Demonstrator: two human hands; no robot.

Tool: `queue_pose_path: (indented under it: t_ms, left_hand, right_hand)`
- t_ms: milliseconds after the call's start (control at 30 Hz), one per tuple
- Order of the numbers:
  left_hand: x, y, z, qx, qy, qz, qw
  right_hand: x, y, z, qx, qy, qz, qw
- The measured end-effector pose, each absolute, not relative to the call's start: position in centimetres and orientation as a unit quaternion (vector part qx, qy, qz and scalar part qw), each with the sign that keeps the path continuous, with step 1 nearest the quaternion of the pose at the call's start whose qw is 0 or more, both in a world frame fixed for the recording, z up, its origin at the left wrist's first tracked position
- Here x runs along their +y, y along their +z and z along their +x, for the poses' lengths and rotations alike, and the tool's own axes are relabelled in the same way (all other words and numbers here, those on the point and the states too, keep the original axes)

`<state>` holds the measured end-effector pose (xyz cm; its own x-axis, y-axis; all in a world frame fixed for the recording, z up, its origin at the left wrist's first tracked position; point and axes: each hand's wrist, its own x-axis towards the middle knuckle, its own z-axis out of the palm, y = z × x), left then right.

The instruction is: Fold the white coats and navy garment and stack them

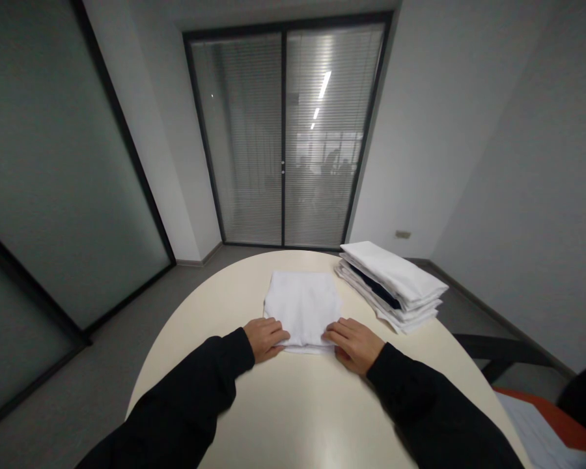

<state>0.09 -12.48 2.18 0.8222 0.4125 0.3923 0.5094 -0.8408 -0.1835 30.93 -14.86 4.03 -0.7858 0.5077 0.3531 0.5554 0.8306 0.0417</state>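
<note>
A folded white cloth (303,303) lies on the round cream table in front of me, its folds making a rough rectangle. My left hand (265,339) is closed on its near left corner, fingers on top and the thumb low at the edge. At the near right corner, my right hand (355,345) grips the same cloth with bent fingers. The near edge shows more than one layer between the hands. Whether the cloth is a garment, I cannot tell.
To the right on the table (303,417) stands a stack of folded white cloths (395,273) with a dark one among them. Beyond the right edge are a dark chair part (508,348) and an orange-red item (557,417) with white material. Glass doors with blinds (283,137) stand behind.
</note>
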Motion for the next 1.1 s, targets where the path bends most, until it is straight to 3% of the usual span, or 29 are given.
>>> queue_pose_path:
  t_ms: [133, 333, 533, 800, 967, 1100]
  left_hand:
    - [-12.6, 2.5, 0.0, -0.243, -0.165, -0.948, 0.125]
    - [-12.9, 2.7, -0.1, -0.243, -0.178, -0.949, 0.089]
    - [-12.9, 2.4, 0.2, -0.244, -0.185, -0.948, 0.09]
    - [-12.6, 1.9, 0.2, -0.246, -0.19, -0.947, 0.083]
    - [-12.8, 2.1, 0.5, -0.25, -0.178, -0.947, 0.097]
    - [-13.0, 2.2, 0.8, -0.245, -0.171, -0.949, 0.104]
  right_hand:
    - [-15.1, 4.4, 31.2, -0.913, 0.007, -0.328, 0.241]
    - [-12.9, 3.0, 33.4, -0.719, 0.055, -0.604, 0.339]
    - [-12.0, 0.7, 33.0, -0.686, 0.199, -0.572, 0.403]
    - [-11.5, 0.0, 32.8, -0.652, 0.293, -0.535, 0.451]
    - [-11.5, 0.0, 33.6, -0.683, 0.243, -0.566, 0.394]
    - [-10.9, -0.5, 33.3, -0.647, 0.166, -0.584, 0.461]
